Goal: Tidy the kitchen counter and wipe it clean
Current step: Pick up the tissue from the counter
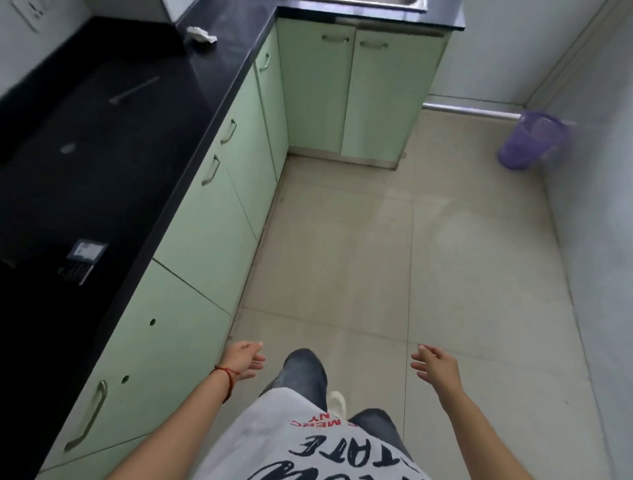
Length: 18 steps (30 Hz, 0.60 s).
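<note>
At 6 o'clock, nearest the camera, a grey T-shirt (308,442) carries black script seen upside down; only the letters "TATE" read plainly, with a smaller red line above them too broken to make out. Dark grey trousers (305,373) and a pale shoe (337,401) show beyond its hem.

The left hand (245,359), at 7 o'clock with a red thread bracelet (227,378) on the wrist, hangs over the floor (445,274) with its fingers loosely spread and holding nothing. The right hand (435,365), at 5 o'clock, is likewise free, its fingers relaxed and slightly apart.

The black bench (113,164) runs along the left from 8 to 11 o'clock above pale green cabinets (212,240) with metal handles. At 9 o'clock a small dark box with a white label (84,255) lies on it; the print is too small to read. Further along, at 10 o'clock, lie a small grey spot (67,148) and a blurred slim grey utensil (133,90). At 11 o'clock, near the bench's corner, sits a crumpled white cloth (202,35).

At 12 o'clock the edge of a steel sink (416,4) shows. At 2 o'clock a purple plastic basket (532,138) stands on the floor near the wall.
</note>
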Available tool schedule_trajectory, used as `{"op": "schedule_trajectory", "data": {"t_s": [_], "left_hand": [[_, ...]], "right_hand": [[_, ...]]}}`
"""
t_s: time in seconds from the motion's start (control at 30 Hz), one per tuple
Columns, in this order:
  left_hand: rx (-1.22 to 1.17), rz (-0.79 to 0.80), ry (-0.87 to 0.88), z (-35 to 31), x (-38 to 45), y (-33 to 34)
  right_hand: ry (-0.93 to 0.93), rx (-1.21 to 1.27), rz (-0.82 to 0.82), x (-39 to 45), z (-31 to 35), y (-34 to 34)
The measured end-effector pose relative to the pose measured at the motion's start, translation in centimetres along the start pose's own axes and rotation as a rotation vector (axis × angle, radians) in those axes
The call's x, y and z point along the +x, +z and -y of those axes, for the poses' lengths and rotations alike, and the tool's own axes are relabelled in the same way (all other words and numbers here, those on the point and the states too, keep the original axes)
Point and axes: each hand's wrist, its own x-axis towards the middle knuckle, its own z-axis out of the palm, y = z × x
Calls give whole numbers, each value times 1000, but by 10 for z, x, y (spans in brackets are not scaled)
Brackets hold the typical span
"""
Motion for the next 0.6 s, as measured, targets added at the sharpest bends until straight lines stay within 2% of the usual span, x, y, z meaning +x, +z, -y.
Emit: {"op": "schedule_trajectory", "data": {"t_s": [0.17,0.3,0.4,0.6], "left_hand": [[-80,-78,-63,-51,53,-1],[-116,-120,-99,-117,97,3],[-72,-103,-67,-189,124,12],[-16,2,127,-367,171,29]], "right_hand": [[-37,-31,60,82,92,32],[-30,-19,67,142,158,60],[-2,-14,50,177,204,74],[23,-9,23,241,288,99]]}}
